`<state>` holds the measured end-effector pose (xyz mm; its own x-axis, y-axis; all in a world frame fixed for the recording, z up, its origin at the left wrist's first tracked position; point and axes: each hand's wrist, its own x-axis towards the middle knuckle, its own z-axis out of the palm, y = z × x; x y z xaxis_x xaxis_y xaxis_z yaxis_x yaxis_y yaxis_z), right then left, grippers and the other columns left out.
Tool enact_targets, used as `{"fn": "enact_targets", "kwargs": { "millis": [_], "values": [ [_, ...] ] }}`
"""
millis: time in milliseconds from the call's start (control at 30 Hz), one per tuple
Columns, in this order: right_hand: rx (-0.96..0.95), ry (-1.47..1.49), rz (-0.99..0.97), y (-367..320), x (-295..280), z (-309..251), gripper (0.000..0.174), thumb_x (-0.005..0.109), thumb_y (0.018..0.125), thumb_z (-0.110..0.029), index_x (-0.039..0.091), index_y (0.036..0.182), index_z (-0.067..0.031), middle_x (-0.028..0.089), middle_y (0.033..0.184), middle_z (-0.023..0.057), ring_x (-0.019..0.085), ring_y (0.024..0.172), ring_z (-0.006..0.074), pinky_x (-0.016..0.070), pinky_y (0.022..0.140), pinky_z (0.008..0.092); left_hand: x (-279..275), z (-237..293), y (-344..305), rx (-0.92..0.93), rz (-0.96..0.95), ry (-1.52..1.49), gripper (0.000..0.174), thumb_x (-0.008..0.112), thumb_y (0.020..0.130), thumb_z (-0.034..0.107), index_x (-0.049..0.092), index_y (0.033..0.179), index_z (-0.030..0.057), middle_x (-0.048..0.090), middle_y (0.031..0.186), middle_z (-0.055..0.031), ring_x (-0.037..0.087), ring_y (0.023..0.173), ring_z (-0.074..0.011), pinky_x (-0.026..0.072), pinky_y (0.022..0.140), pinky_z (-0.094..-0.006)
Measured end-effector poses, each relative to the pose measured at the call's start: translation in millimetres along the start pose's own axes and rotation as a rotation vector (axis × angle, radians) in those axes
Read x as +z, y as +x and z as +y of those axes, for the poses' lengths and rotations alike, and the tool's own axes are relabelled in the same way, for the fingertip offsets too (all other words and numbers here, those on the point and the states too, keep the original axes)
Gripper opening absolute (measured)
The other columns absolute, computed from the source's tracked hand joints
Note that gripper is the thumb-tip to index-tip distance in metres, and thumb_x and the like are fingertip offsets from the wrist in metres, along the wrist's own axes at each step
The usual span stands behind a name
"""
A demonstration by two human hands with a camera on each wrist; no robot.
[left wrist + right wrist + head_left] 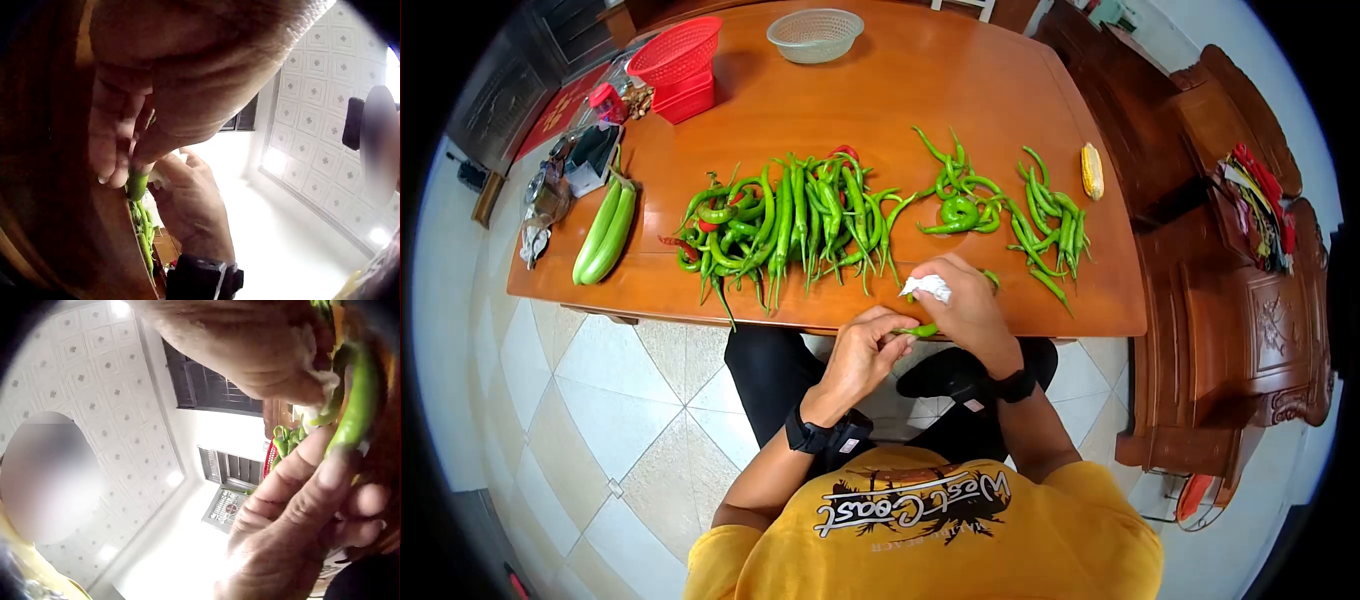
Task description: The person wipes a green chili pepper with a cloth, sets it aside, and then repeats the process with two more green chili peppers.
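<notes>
In the head view my left hand (862,358) is at the table's front edge, pinching a green chili pepper (922,330) between thumb and fingers. The right wrist view shows this curved pepper (364,403) rising from the fingertips. Close beside it, my right hand (972,312) holds a crumpled white tissue (932,288) in curled fingers. Beyond the hands lies a large pile of green chili peppers (795,215), with a few red ones among them. Two smaller groups of green peppers lie to the right, one twisted and curly (958,212), the other straighter (1050,215).
Two long green eggplants (605,235) lie on the left of the wooden table (960,80). A corn cob (1092,172) is near the right edge. Toward the back stand a red basket (675,52) and a pale colander (815,38). A carved wooden bench (1250,330) stands at the right.
</notes>
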<state>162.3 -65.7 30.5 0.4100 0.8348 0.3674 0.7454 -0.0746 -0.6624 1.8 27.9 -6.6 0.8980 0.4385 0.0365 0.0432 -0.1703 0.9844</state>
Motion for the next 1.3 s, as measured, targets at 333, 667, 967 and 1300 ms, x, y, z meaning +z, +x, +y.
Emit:
{"fn": "enact_targets", "kwargs": {
  "millis": [333,667,967,1300],
  "values": [
    [0.121,-0.032,0.023,-17,-28,9,0.020,0.069,0.077,0.000,0.062,0.095,0.0010,0.062,0.091,0.0181,0.062,0.087,0.0387,0.0496,0.075,0.0423,8,10,7,-0.022,0.070,-0.030,0.016,0.063,0.090,-0.003,0.068,0.105,-0.0053,0.058,0.086,-0.0075,0.065,0.065,-0.0119,0.0503,0.057,-0.0240],
    [-0.002,0.014,-0.005,2,-7,8,0.019,0.069,0.078,-0.002,0.064,0.096,-0.0008,0.060,0.092,0.0173,0.058,0.091,0.0380,0.0475,0.080,0.0432,5,13,16,-0.058,0.043,0.095,0.017,0.067,0.089,0.001,0.070,0.106,-0.0028,0.058,0.084,-0.0060,0.063,0.059,-0.0095,0.0523,0.054,-0.0224],
    [0.085,0.010,0.029,-23,-25,10,0.020,0.068,0.078,0.000,0.062,0.097,0.0010,0.060,0.094,0.0186,0.061,0.087,0.0383,0.0492,0.076,0.0411,8,15,17,-0.087,0.075,0.118,0.015,0.070,0.088,0.005,0.070,0.101,-0.0026,0.058,0.080,-0.0049,0.063,0.054,-0.0090,0.0485,0.050,-0.0225],
    [0.094,0.014,0.073,-25,-18,12,0.020,0.068,0.078,0.000,0.062,0.097,-0.0002,0.059,0.093,0.0170,0.061,0.087,0.0370,0.0498,0.075,0.0400,7,13,17,-0.082,0.093,0.098,0.015,0.071,0.086,0.003,0.070,0.100,-0.0043,0.059,0.079,-0.0062,0.063,0.053,-0.0099,0.0476,0.048,-0.0227]
  ]
}}
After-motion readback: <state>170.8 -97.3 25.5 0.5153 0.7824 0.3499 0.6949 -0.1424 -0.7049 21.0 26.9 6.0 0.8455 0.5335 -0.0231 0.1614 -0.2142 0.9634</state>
